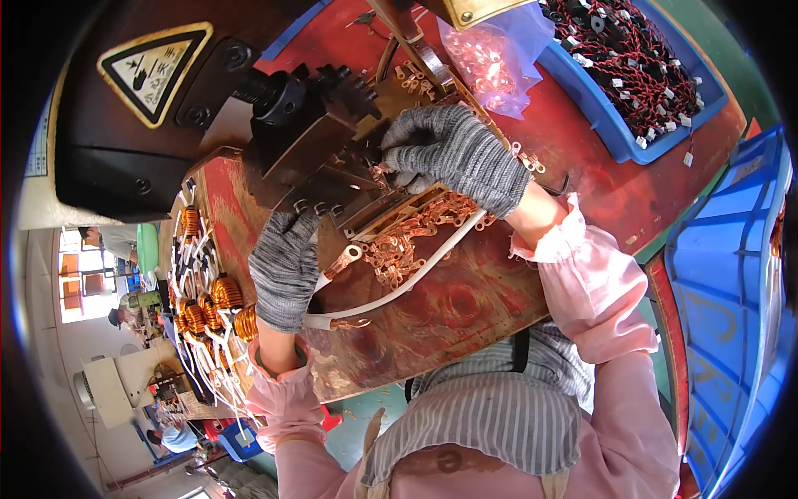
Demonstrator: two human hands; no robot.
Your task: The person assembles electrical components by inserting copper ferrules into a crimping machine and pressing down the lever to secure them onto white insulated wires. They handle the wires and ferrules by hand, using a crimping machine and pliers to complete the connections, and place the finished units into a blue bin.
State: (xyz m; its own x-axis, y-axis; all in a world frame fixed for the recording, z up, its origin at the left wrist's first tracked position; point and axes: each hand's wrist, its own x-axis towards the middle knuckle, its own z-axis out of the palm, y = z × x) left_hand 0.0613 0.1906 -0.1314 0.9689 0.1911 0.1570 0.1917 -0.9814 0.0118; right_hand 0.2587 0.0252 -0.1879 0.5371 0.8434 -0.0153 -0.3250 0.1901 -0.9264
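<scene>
My left hand point(287, 270), in a grey knit glove, is closed around a white cable point(436, 259) at the front of a dark press point(312, 125). Beside it, a copper ring lug point(342, 262) sits on a short white cable end. A stripped copper strand end point(351, 323) shows below. The cable curves right and passes under my right wrist. My right hand point(457, 154), gloved alike, has its fingers curled together at the press jaws. Small copper-coloured pieces show by its fingertips, but what they grip is hidden.
Loose copper lugs point(399, 249) lie in and around a wooden tray before the press. Copper-wound coils point(226, 293) with white leads are heaped left. A plastic bag of lugs point(490, 62), a blue bin of red-black wires point(623, 137) and a blue crate point(719, 274) are at right.
</scene>
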